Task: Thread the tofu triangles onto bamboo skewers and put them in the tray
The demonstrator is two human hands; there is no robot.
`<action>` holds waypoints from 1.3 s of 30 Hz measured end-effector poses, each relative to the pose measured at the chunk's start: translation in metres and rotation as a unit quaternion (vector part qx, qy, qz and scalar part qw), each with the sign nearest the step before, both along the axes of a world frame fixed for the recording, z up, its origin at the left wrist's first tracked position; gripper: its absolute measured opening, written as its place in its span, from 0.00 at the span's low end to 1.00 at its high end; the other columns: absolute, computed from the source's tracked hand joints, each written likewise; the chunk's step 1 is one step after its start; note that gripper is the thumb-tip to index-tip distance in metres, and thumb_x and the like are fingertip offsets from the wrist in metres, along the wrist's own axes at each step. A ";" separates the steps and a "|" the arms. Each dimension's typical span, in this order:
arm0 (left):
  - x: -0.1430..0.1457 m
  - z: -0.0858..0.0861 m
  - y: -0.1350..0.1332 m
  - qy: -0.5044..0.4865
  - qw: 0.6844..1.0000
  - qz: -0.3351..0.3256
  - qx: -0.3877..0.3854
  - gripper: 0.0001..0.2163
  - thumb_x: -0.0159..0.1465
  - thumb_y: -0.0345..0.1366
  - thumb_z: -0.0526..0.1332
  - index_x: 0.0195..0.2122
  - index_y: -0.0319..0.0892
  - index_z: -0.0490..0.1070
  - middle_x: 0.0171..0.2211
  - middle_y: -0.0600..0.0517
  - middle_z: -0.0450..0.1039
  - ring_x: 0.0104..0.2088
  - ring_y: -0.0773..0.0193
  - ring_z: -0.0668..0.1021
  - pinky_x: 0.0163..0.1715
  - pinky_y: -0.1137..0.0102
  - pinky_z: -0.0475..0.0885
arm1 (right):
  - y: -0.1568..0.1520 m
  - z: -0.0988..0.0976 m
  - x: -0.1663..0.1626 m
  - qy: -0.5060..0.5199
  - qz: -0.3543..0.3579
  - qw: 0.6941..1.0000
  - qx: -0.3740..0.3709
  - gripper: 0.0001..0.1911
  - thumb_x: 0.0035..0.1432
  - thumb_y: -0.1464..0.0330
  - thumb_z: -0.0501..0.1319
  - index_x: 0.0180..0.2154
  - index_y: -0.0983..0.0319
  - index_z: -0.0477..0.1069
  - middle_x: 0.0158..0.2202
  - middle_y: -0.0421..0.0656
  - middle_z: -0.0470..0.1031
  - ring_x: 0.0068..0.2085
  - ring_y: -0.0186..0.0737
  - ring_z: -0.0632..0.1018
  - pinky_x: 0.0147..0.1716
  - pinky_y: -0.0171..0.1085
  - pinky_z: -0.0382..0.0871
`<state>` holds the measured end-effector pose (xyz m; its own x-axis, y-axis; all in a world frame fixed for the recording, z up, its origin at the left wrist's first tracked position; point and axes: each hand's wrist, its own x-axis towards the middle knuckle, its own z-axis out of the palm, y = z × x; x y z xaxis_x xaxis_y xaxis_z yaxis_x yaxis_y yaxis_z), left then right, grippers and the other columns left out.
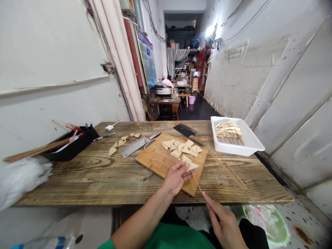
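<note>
The left hand (176, 178) has its grip closed on a pale triangular slice (192, 166), its fingers partly hidden; the tip of the wooden skewer (196, 180) is lost at the slice's edge, its depth unclear. The right hand (223, 218), its wrist cut off by the lower edge, pinches the skewer's near end, back of the hand up. The held slice is above the cutting board (153, 155) on the worktop (103, 183), near loose triangular slices (181, 148).

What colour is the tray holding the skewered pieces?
The tray is white, in the head view.
</note>
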<state>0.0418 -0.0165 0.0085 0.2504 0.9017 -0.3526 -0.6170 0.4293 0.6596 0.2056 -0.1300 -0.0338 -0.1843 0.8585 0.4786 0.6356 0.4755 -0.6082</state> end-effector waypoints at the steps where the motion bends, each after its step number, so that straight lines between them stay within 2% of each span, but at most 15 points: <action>1: 0.000 0.000 -0.001 -0.001 1.000 0.000 -0.002 0.06 0.54 0.27 0.63 0.32 0.32 0.68 0.34 0.41 0.75 0.34 0.57 0.78 0.40 0.65 0.73 | 0.000 0.000 0.000 0.000 0.000 1.000 -0.002 0.20 0.61 0.72 0.50 0.55 0.61 0.63 0.48 0.46 0.74 0.45 0.37 0.77 0.44 0.32 0.71; 8: 0.003 -0.003 -0.004 -0.004 1.000 -0.005 -0.013 0.06 0.54 0.27 0.63 0.33 0.33 0.68 0.35 0.41 0.75 0.35 0.59 0.78 0.38 0.67 0.74 | 0.001 0.004 0.001 0.006 -0.003 1.000 -0.006 0.20 0.62 0.70 0.50 0.54 0.60 0.65 0.45 0.46 0.76 0.42 0.37 0.78 0.41 0.31 0.73; 20: 0.009 -0.008 -0.011 -0.018 1.000 0.003 -0.021 0.06 0.55 0.29 0.62 0.31 0.36 0.64 0.33 0.43 0.75 0.35 0.58 0.78 0.37 0.67 0.74 | 0.010 0.001 -0.002 0.019 -0.003 1.000 0.021 0.18 0.62 0.69 0.50 0.53 0.60 0.66 0.46 0.46 0.75 0.44 0.38 0.77 0.43 0.32 0.72; 26: 0.008 -0.010 -0.010 -0.003 1.000 0.001 -0.008 0.08 0.58 0.32 0.61 0.38 0.35 0.68 0.32 0.44 0.75 0.33 0.61 0.79 0.34 0.70 0.74 | 0.009 -0.004 -0.003 0.027 -0.008 0.999 0.017 0.18 0.62 0.69 0.51 0.52 0.60 0.67 0.46 0.45 0.75 0.44 0.37 0.77 0.44 0.32 0.72; 33: 0.014 -0.011 -0.013 0.028 0.999 -0.024 -0.030 0.06 0.56 0.31 0.61 0.33 0.33 0.69 0.32 0.42 0.75 0.30 0.62 0.78 0.31 0.71 0.73 | 0.006 -0.013 -0.006 0.055 -0.057 0.996 0.031 0.15 0.61 0.66 0.52 0.44 0.63 0.73 0.39 0.46 0.79 0.38 0.38 0.80 0.39 0.30 0.74; 39: 0.023 -0.013 -0.018 0.049 0.996 -0.063 -0.032 0.08 0.54 0.33 0.63 0.31 0.32 0.70 0.31 0.42 0.75 0.30 0.63 0.78 0.31 0.72 0.73 | 0.012 -0.011 -0.010 0.066 -0.085 0.993 0.047 0.14 0.61 0.65 0.52 0.40 0.63 0.74 0.35 0.46 0.80 0.34 0.38 0.81 0.34 0.29 0.75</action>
